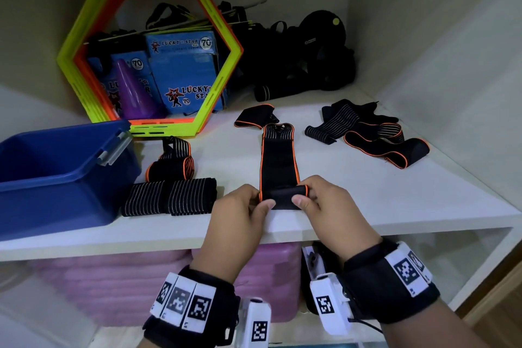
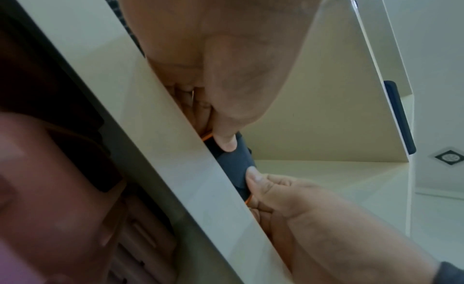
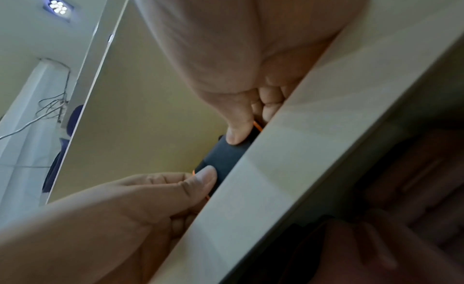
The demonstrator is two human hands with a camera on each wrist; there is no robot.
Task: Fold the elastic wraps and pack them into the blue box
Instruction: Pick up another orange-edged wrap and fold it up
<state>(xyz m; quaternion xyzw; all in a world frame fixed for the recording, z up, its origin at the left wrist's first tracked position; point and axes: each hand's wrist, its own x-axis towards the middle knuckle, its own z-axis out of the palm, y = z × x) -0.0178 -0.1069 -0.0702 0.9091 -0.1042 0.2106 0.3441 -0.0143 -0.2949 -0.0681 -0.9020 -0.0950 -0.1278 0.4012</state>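
Observation:
A black wrap with orange edging [image 1: 278,161] lies stretched away from me on the white shelf [image 1: 367,195], its near end rolled over. My left hand [image 1: 243,206] pinches the left side of that rolled end and my right hand [image 1: 319,198] pinches the right side. Both wrist views show the thumbs on the dark roll [image 2: 233,165] [image 3: 223,155] at the shelf's front edge. The blue box [image 1: 56,175] stands open at the left. A rolled orange-edged wrap [image 1: 172,164] and a folded striped wrap [image 1: 172,196] lie beside it.
Loose wraps [image 1: 367,133] lie at the right of the shelf and one small wrap [image 1: 255,116] at the middle back. Yellow and orange hexagon frames [image 1: 147,51] lean over blue cartons and a purple cone. Black gear is piled behind. Pink mats [image 1: 113,285] fill the shelf below.

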